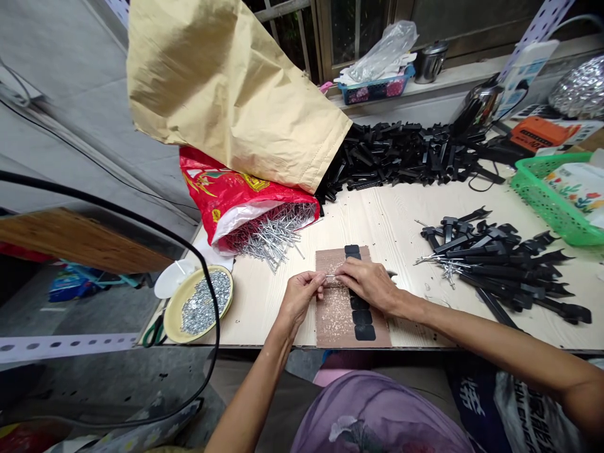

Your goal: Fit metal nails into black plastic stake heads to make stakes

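Note:
My left hand (pixel 302 296) is closed in a pinch at one end of a thin metal rod (pixel 330 275). The rod's other end meets the fingertips of my right hand (pixel 370 283), which is closed around a black plastic part. Only that part's forked tip (pixel 391 274) shows past the hand; the rest is hidden. Both hands are above a brown board (pixel 333 324) with a column of black pads (pixel 363 316). To the left stands a yellow bowl (pixel 172 324) of small metal pieces (pixel 205 302). Black parts with metal rods (pixel 500 258) lie piled at the right.
Long metal pins (pixel 274 239) spill from a red bag (pixel 198 182) beneath a large tan sack (pixel 226 82). More black parts (pixel 406 154) are heaped at the back. A green basket (pixel 538 182) and kettle (pixel 479 104) stand right; a black cable (pixel 214 302) crosses the left.

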The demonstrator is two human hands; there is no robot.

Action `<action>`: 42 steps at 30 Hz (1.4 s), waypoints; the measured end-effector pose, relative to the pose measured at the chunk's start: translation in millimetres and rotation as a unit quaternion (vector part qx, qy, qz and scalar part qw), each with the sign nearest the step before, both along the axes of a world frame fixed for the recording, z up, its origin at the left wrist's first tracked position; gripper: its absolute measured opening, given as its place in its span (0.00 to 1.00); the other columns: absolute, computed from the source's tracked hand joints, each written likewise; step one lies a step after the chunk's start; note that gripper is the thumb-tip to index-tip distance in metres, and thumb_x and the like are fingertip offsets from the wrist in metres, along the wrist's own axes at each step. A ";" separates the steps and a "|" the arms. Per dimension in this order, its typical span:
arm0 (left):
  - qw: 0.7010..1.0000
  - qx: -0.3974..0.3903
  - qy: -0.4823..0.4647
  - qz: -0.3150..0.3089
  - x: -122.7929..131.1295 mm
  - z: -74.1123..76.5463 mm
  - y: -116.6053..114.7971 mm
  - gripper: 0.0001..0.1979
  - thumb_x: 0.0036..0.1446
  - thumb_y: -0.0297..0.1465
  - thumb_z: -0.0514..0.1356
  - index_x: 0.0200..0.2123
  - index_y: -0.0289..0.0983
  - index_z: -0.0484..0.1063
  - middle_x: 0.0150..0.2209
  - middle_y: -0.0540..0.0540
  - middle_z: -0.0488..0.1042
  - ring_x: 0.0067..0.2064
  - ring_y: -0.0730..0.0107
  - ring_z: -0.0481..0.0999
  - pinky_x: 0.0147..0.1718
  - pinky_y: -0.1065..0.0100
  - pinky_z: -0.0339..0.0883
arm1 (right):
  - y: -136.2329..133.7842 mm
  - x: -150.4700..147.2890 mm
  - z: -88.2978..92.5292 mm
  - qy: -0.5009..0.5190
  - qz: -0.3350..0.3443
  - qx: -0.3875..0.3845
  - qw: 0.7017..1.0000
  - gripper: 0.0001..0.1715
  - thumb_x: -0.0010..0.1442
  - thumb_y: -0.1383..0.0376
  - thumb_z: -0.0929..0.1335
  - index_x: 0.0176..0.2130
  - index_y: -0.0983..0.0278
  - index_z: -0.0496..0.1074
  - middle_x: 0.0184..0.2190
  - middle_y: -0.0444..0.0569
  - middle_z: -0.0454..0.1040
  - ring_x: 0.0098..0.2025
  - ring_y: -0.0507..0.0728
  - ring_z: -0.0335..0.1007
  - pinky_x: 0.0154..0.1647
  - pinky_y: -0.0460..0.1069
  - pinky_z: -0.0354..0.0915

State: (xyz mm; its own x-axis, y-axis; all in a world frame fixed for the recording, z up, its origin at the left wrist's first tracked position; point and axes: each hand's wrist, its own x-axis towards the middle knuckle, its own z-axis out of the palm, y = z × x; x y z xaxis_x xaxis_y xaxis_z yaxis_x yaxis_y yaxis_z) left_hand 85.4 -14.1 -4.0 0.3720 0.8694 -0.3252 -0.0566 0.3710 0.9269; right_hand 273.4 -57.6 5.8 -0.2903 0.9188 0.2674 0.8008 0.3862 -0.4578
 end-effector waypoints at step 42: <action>0.999 0.026 0.023 -0.031 -1.4 -0.5 5.9 0.15 0.43 0.39 0.68 0.24 0.31 0.73 0.22 0.48 0.72 0.19 0.81 0.64 0.20 0.75 0.57 | -4.6 0.0 -4.3 0.000 -0.004 0.003 1.000 0.13 0.66 0.62 0.59 0.41 0.64 0.69 0.34 0.47 0.69 0.33 0.51 0.65 0.29 0.45 0.56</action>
